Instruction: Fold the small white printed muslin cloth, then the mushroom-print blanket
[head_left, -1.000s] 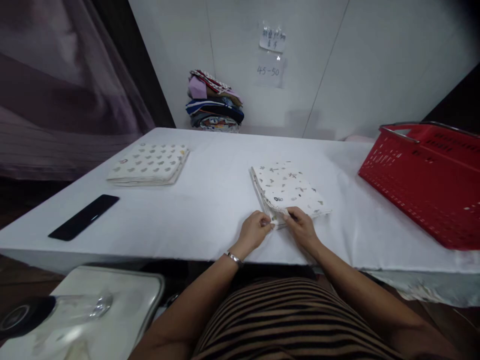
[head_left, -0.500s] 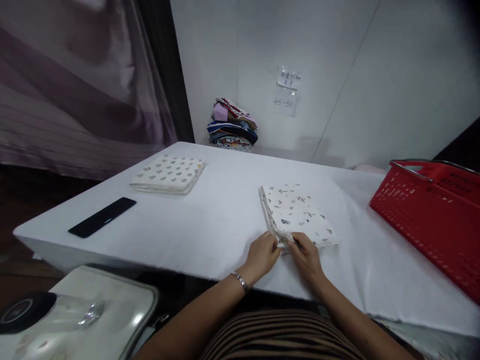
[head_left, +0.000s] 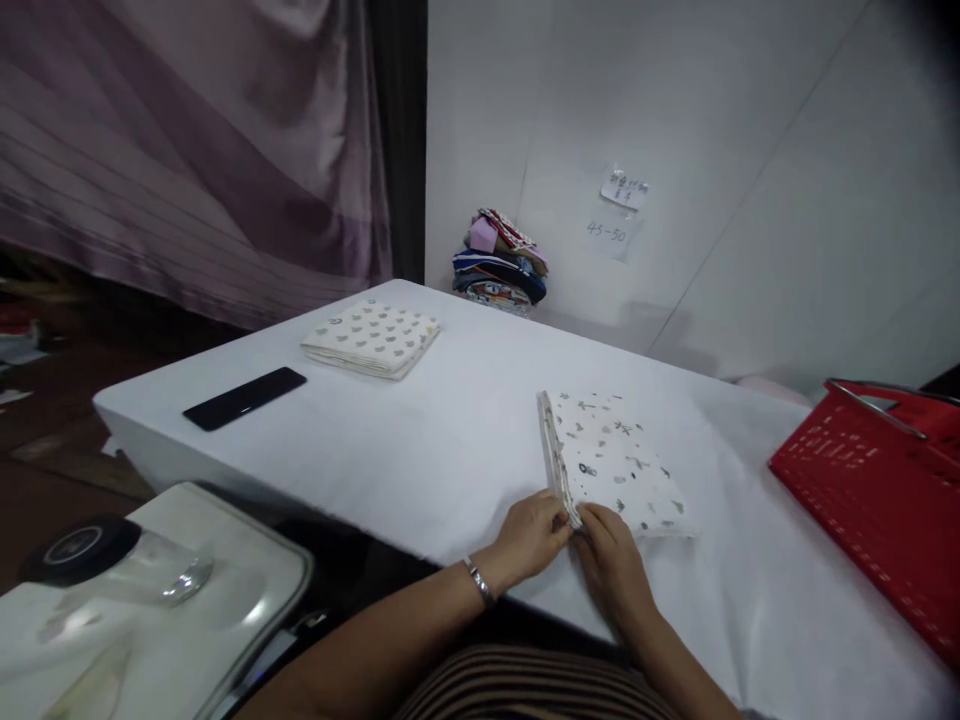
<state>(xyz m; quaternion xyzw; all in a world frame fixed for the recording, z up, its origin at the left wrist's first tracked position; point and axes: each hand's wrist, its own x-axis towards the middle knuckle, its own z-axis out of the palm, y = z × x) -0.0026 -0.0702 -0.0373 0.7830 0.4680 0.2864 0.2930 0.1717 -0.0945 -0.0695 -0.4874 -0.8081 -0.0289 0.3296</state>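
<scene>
A folded white cloth (head_left: 619, 465) printed with small grey and brown figures lies flat near the front of the white-covered table (head_left: 450, 430). At its near left corner, my left hand (head_left: 534, 535) pinches the layered edge, with a metal bracelet on that wrist. Close beside it, my right hand (head_left: 606, 548) is closed on the same corner, thumb on top and fingers partly hidden underneath. Farther left sits a second folded cloth (head_left: 373, 338), white with grey motifs; neither hand touches it.
A black phone (head_left: 245, 398) lies at the table's left. The red plastic basket (head_left: 862, 490) stands at the right edge. Behind the table is a stack of folded fabrics (head_left: 500, 262) against the wall. A clear jar with a black lid (head_left: 82, 548) lies on a pale surface lower left.
The view has turned left, so most things appear farther right. Both hands have come closer together at the cloth's near corner, whose raised fold now lies flatter.
</scene>
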